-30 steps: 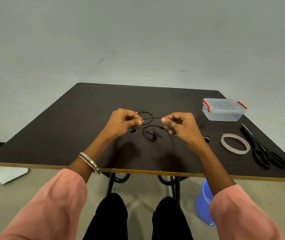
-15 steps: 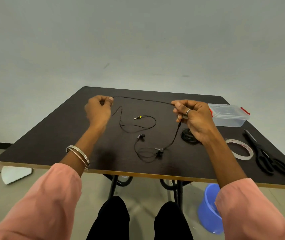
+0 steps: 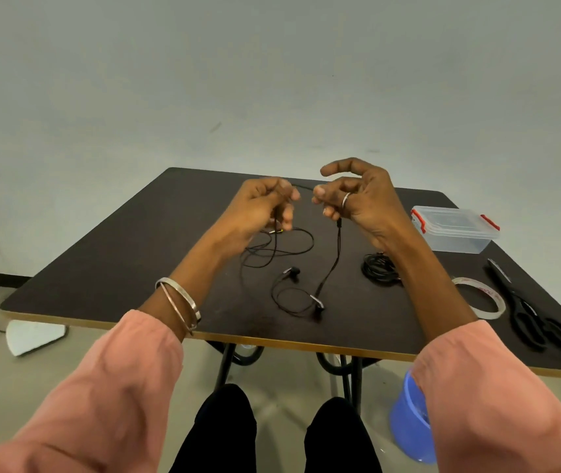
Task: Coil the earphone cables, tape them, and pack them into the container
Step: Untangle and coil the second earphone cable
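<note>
Earphone cable (image 3: 332, 264) pinched short between left hand (image 3: 262, 208) and right hand (image 3: 360, 198), both grips pressed on it above the bench (image 3: 129, 254); loose loops and earbuds trailing below. Likely to snag or knot there while coiling. Coiled cable (image 3: 379, 269), tape roll (image 3: 485, 298), lidded container (image 3: 454, 230) near. Red print on tape, unreadable.

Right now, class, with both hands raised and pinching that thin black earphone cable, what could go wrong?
1. The loose black earphone cable trails in overlapping loops on the dark table; coiling may knot it.
2. The hanging strand below the right hand could drag the black earbud around.
</note>
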`<state>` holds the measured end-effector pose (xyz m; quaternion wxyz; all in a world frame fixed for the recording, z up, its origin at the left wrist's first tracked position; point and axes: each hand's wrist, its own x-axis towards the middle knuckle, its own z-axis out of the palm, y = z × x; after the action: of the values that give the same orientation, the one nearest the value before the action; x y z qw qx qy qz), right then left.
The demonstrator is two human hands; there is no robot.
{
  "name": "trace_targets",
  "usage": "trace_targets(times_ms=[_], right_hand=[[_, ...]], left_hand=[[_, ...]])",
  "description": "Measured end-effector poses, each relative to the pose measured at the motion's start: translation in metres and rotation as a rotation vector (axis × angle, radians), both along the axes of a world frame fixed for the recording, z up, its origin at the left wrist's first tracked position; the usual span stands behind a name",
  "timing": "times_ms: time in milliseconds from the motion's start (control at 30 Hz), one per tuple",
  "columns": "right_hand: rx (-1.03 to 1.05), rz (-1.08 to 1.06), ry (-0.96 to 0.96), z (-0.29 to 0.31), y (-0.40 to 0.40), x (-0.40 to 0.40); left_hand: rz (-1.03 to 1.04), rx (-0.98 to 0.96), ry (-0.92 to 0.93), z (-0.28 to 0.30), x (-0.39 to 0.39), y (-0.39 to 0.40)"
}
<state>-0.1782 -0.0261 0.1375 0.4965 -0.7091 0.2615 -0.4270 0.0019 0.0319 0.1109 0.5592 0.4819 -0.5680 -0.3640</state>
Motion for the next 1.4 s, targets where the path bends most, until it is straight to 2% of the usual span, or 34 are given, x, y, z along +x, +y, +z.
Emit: trace_targets(times_ms=[133,267,467,567,667,733,800,900,967,1033,1067,1133,1200,1300,1400], right_hand=[[0.176,0.165,0.074,-0.017,-0.003,0.002],[0.244,0.193,0.152,-0.038,-0.006,-0.001],[0.231,0.202,0.145,-0.054,-0.014,-0.005],[0.234,0.173,0.068,-0.056,-0.017,-0.001],[0.13,0.03,-0.127,-0.051,-0.022,0.005],[0.047,-0.086,-0.215,-0.047,-0.024,0.005],[0.01,-0.16,-0.176,-0.046,-0.025,0.002],[0.013,-0.181,0.153,-0.055,-0.022,-0.005],[0.067,-0.128,0.434,-0.063,-0.018,-0.009],[0.136,-0.085,0.629,-0.064,-0.014,-0.009],[0.107,-0.108,0.707,-0.062,-0.012,-0.007],[-0.105,-0.218,0.825,-0.055,-0.009,-0.002],[-0.304,-0.27,0.742,-0.046,-0.003,0.004],[-0.376,-0.164,0.503,-0.032,0.008,0.014],[-0.428,-0.125,0.424,-0.032,0.009,0.02]], left_hand=[[0.144,-0.016,0.105,0.005,0.0,-0.007],[0.266,0.003,0.446,0.029,0.01,-0.008],[0.45,-0.121,0.646,0.051,0.04,-0.01],[0.469,-0.2,0.714,0.056,0.046,-0.007],[0.453,-0.278,0.735,0.057,0.047,-0.004],[0.452,-0.294,0.689,0.055,0.049,-0.003],[0.481,-0.278,0.559,0.05,0.052,-0.002],[0.524,-0.254,0.328,0.039,0.054,-0.002],[0.518,-0.215,0.214,0.031,0.05,-0.002],[0.47,-0.175,0.115,0.023,0.044,-0.003],[0.436,-0.162,0.065,0.019,0.04,-0.004],[0.356,-0.142,-0.026,0.014,0.031,-0.004],[0.28,-0.119,-0.107,0.011,0.021,-0.003],[0.182,-0.096,-0.243,0.009,0.012,-0.002],[0.117,-0.067,-0.332,0.007,0.013,-0.001]])
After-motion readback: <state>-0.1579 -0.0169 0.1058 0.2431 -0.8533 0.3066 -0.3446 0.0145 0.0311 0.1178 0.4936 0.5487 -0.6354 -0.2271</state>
